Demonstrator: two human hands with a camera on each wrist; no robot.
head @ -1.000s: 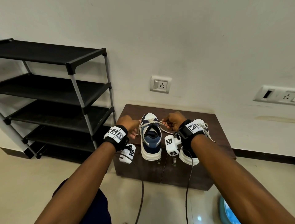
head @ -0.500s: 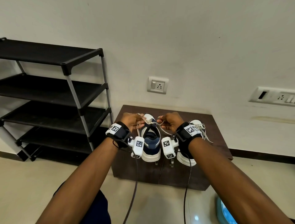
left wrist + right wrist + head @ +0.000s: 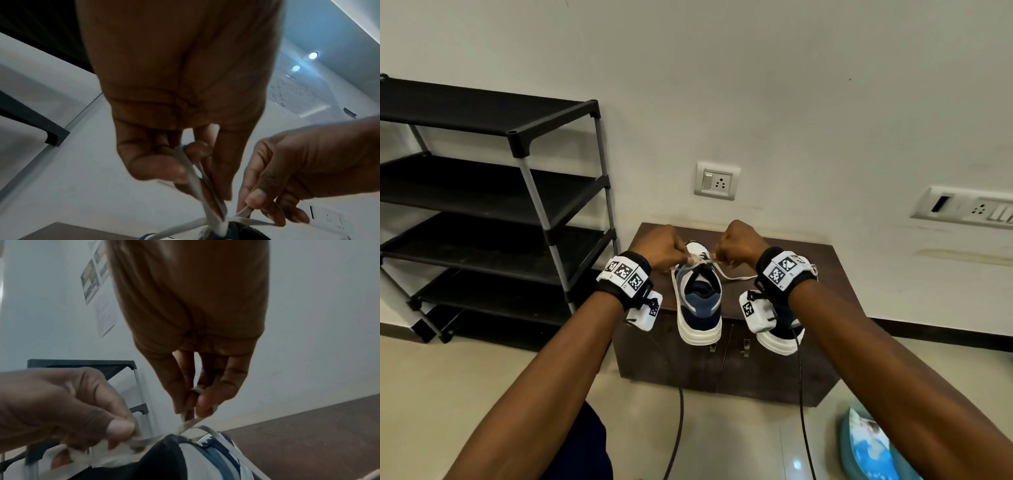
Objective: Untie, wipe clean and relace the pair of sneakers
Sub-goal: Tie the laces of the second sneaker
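Note:
Two white and navy sneakers stand heel-first on a low brown cabinet [image 3: 832, 274]. Over the tongue of the left sneaker [image 3: 699, 305] my left hand [image 3: 666, 248] pinches one end of the white lace [image 3: 195, 180]. Just to its right, my right hand [image 3: 736, 245] pinches the other lace end [image 3: 191, 420]. The two hands sit close together at the top eyelets. A loose stretch of lace [image 3: 738, 278] trails to the right on the cabinet top. My right wrist hides most of the right sneaker [image 3: 779, 341]; only its heel and sole show.
A black shelf rack [image 3: 493, 212] stands left of the cabinet. Wall sockets [image 3: 716, 180] are behind it, and a switch panel [image 3: 969, 208] sits to the right. A light blue object [image 3: 869, 445] lies on the floor at bottom right. Wrist cables [image 3: 678, 418] hang in front of the cabinet.
Both hands have drawn together over the left sneaker's tongue and lifted slightly with the lace ends. The left hand moved in from the sneaker's left side.

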